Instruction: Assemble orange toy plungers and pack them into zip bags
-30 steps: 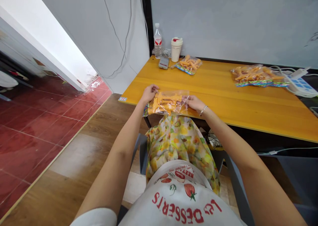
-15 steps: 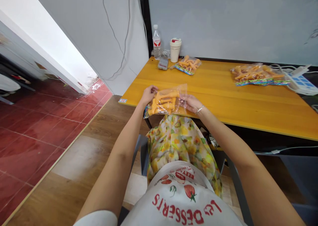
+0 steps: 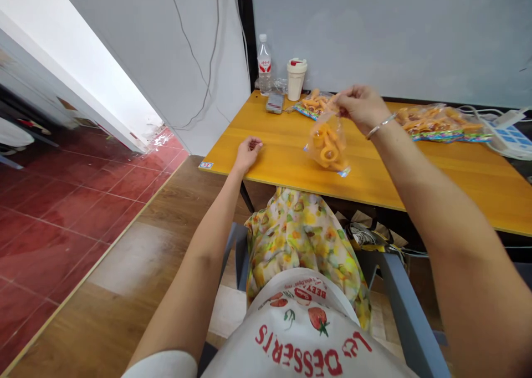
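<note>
My right hand [image 3: 361, 105] pinches the top of a clear plastic bag [image 3: 327, 145] with orange pieces in it. The bag hangs over the yellow wooden table [image 3: 266, 128], its lower end near the tabletop; whether it touches cannot be seen. My left hand [image 3: 248, 153] rests at the table's front left edge, fingers loosely curled, with nothing visible in it. Behind the hanging bag lies another bag of orange pieces [image 3: 315, 102]. More such bags [image 3: 440, 122] lie at the back right, partly behind my right hand and forearm.
At the back left stand a water bottle [image 3: 265, 66] and a white cup [image 3: 296, 80], with a small grey box [image 3: 275, 103] in front. A power strip [image 3: 507, 135] with cables lies at the right. A chair armrest [image 3: 409, 311] is beside my lap.
My right hand has lifted the bag away from my left hand, moving right and toward the back of the table. My left hand has let go and stays near the front edge.
</note>
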`<action>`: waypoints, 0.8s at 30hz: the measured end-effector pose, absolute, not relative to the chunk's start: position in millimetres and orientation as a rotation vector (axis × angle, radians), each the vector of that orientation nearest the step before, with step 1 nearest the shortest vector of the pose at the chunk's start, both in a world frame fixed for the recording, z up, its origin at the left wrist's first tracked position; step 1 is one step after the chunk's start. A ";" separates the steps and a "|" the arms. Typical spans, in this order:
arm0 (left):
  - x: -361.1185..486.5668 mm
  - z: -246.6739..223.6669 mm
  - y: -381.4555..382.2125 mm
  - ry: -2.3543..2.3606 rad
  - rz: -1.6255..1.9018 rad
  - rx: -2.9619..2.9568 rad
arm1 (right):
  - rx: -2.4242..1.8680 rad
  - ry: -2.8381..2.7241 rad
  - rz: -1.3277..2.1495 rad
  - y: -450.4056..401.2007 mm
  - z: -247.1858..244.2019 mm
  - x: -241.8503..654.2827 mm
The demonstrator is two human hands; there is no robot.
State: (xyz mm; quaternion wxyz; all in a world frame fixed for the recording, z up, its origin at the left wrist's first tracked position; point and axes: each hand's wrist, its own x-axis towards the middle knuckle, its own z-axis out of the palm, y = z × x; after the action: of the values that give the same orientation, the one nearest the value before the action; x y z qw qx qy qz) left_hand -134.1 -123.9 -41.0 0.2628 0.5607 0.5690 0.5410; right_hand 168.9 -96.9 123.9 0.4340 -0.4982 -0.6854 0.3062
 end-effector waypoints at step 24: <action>-90.8 -21.6 -155.3 1.440 1.421 1.946 | -1.061 -2.727 -0.336 -185.9 43.5 250.8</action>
State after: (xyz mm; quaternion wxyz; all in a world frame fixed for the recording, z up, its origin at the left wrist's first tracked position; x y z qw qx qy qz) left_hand -90.8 -155.3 -21.6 0.1666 0.6835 0.5059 0.4992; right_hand 250.8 -185.9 43.5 0.0978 -0.3584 -0.9215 -0.1135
